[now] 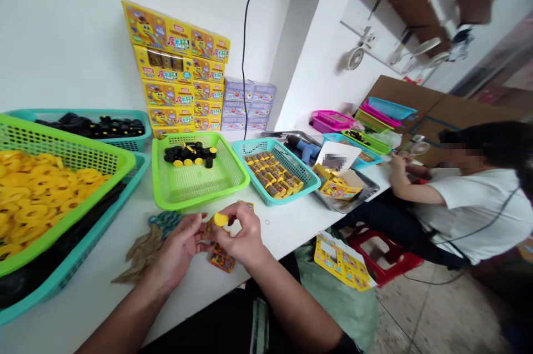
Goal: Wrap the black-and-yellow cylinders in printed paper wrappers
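A small cylinder with a round yellow end [220, 220] is held up between my two hands over the table's front edge. My right hand [245, 237] has its thumb and fingers closed around it. On the other side, my left hand [183, 243] is closed with its fingertips at the cylinder's lower part. The fingers partly hide its body. Under my hands lies a small stack of colourful printed cards or packets [222, 261]. A crumpled brown cloth [144, 251] and a blue striped cloth [165, 222] lie beside my left hand.
A green basket [200, 196] holds black-and-yellow cylinders. Right of it, a teal basket [270, 200] holds gold-labelled ones. A tilted green basket [104, 157] of yellow rings stands left. Yellow boxes [169, 93] are stacked behind. A co-worker [470, 204] sits at right.
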